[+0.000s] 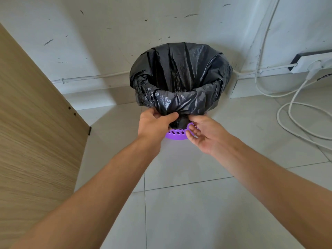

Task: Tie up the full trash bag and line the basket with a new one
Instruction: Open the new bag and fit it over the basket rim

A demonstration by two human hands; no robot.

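Observation:
A purple slotted basket (177, 135) stands on the tiled floor against the wall. A black trash bag (179, 76) lines it, folded over the rim and hiding most of the basket; its inside looks dark. My left hand (154, 124) pinches a gathered bunch of the bag's slack at the near rim. My right hand (203, 133) sits just right of that bunch, thumb touching the bag, fingers curled loosely below by the basket's side. Whether the right hand grips the plastic is unclear.
A wooden panel (36, 132) rises along the left. White cables (294, 115) loop on the floor at the right, leading to a power strip (312, 64) by the wall. Pale floor tiles (179, 203) spread in front of the basket.

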